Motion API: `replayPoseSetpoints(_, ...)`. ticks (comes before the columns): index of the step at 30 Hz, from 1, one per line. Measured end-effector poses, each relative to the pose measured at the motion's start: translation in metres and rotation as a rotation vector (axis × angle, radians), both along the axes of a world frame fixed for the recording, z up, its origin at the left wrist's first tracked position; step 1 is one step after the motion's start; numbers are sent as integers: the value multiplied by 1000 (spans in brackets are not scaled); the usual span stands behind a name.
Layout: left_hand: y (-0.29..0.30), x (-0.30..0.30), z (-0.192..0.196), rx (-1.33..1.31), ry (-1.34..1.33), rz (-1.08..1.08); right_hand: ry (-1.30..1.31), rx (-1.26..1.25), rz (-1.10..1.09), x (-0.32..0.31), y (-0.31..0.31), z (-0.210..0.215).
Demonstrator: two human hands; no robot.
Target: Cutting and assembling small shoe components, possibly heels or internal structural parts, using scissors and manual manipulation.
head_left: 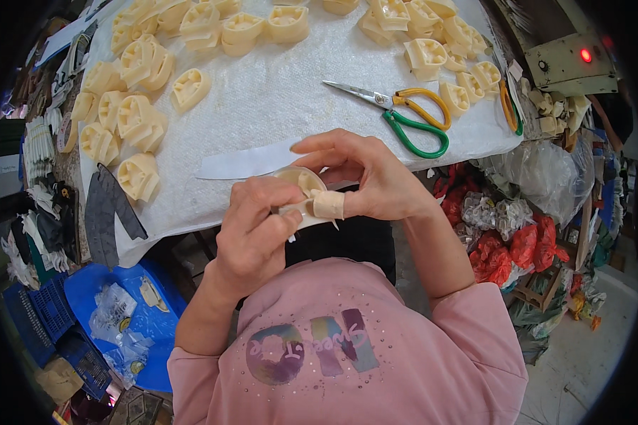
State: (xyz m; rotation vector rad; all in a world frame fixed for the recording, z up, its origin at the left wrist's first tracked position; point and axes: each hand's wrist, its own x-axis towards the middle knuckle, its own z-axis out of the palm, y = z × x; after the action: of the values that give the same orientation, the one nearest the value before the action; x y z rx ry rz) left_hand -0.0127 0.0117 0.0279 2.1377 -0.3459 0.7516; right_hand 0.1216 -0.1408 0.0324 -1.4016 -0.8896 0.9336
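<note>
Pink short-sleeved T-shirt (404, 340): large multicoloured lettering, smaller script, printed on chest. Left hand (254, 219): fingers closed, pinching a cream cupped piece (306, 181). Right hand (368, 177): fingers curved around the same piece, beige-wrapped thumb (329, 205) against it, over the table's near edge. White strip (244, 161): flat, just beyond. Scissors (397, 106): yellow and green handles, on white cover (262, 88). Farther: clustered cream pieces (243, 32).
</note>
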Motion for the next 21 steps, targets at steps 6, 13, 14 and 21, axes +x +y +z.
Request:
replayPoseSetpoints(6, -10, -2, -7, -565, 118, 143, 68, 144, -288, -15, 7, -14)
replayPoseSetpoints(13, -18, 0, 1, -937, 280, 163, -423, 197, -328, -19, 14, -12)
replayPoseSetpoints(14, -19, 0, 0, -953, 283, 150, -532, 170, -390, -24, 16, -6)
replayPoseSetpoints(21, -17, 3, 7, -970, 377, 147, -293, 241, -330, -23, 19, -9)
